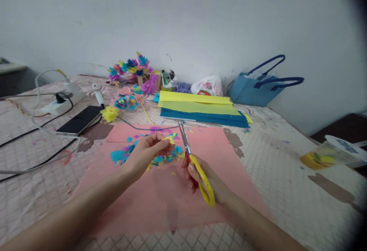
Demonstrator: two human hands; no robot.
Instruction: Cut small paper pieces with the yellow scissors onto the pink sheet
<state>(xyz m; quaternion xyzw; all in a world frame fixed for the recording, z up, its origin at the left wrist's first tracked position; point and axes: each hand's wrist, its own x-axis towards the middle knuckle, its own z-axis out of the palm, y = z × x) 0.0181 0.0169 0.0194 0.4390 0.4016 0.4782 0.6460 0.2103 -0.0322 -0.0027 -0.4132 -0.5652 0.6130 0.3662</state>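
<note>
My left hand (pixel 151 148) pinches a small piece of yellow paper (pixel 169 139) between thumb and fingers, above the pink sheet (pixel 206 189). In my right hand (pixel 197 172) is a pair of scissors (pixel 187 144) with yellow and red handles. Their blades point away from me, just right of the yellow piece and apart from it. Whether the blades are fully together I cannot tell. Blue, purple and yellow paper scraps (pixel 119 156) lie on the pink sheet around and beneath my left hand.
Yellow (pixel 195 97) and blue paper sheets (pixel 206 118) are stacked behind. Paper flowers (pixel 126 101), a phone (pixel 80 120) and a power strip (pixel 64 100) with cables stand left. A blue bag (pixel 252 88) leans by the wall; a clear plastic tub (pixel 332 155) is at right.
</note>
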